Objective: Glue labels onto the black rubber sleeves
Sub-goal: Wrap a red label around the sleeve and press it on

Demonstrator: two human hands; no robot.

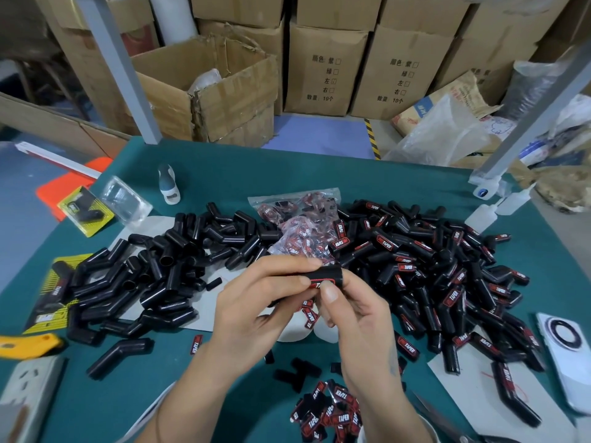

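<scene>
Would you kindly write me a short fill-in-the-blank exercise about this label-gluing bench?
1. Both hands, left hand and right hand, hold one black rubber ____ above the table.
2. The table surface is ____ in colour.
3. The labelled sleeves are piled on the person's ____ side.
4. The loose labels read ____.

Missing words: sleeve; green; right; TAPER

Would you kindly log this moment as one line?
step: pressing label | left hand: holds sleeve | right hand: thumb on label
</scene>
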